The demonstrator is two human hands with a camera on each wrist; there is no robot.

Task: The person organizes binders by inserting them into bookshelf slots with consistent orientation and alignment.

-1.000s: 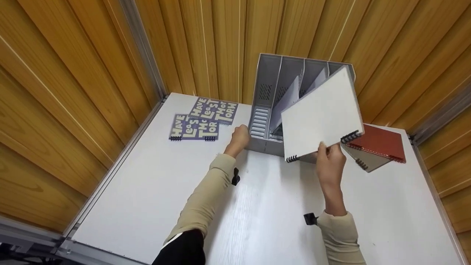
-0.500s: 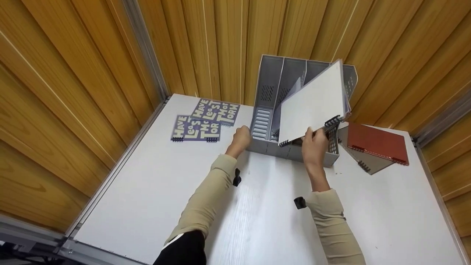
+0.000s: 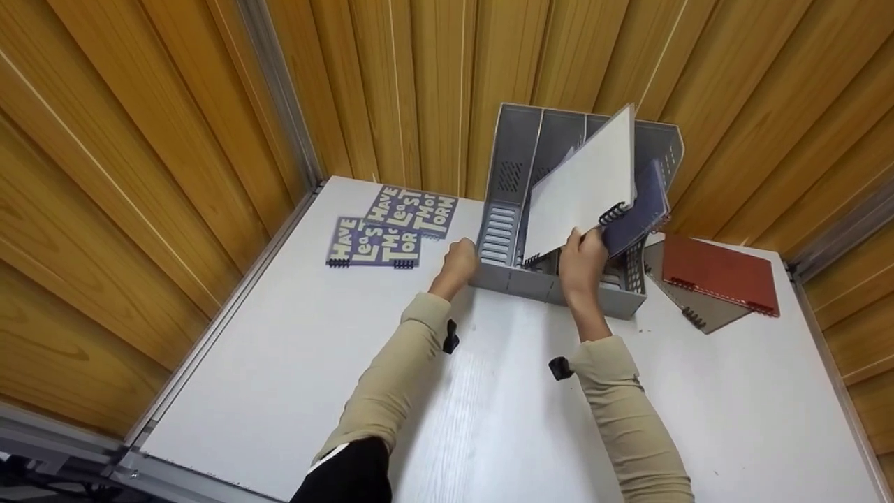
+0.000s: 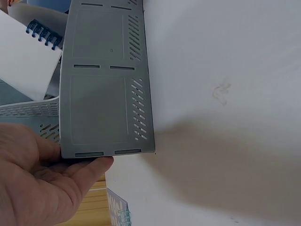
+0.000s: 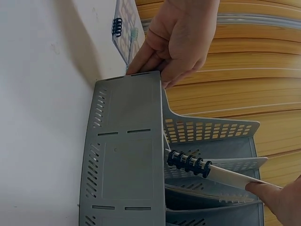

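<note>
gripped at its left front corner by the left hand point(image 3: 459, 260), grey file holder point(image 3: 489, 278) stood on white table point(image 3: 258, 356); right hand point(image 3: 582, 264) pinched white-faced spiral notebook point(image 3: 581, 188), tilted partly inside, exact slot unclear; red notebook point(image 3: 719, 274) lay farther right.

Looks like smooth matt plastic on the grey, slotted, box-shaped file rack point(image 4: 99, 108); like plain matt paper on the white rectangular ring-bound notebook point(image 3: 580, 185), with dark, slightly shiny ring bindings point(image 5: 188, 163); like smooth card or plastic, hard to tell which, on the red rectangular notebook point(image 3: 719, 272) and the purple rectangular notebooks with pale lettering point(image 3: 371, 243); like soft, creased, matt cloth on the beige long sleeves point(image 3: 384, 370); like smooth, faintly glossy board on the white flat tabletop point(image 3: 279, 328); like grained wood with a slight sheen on the yellow-brown panelled walls point(image 3: 391, 91); like dull metal on the grey straight rails point(image 3: 281, 91).
</note>
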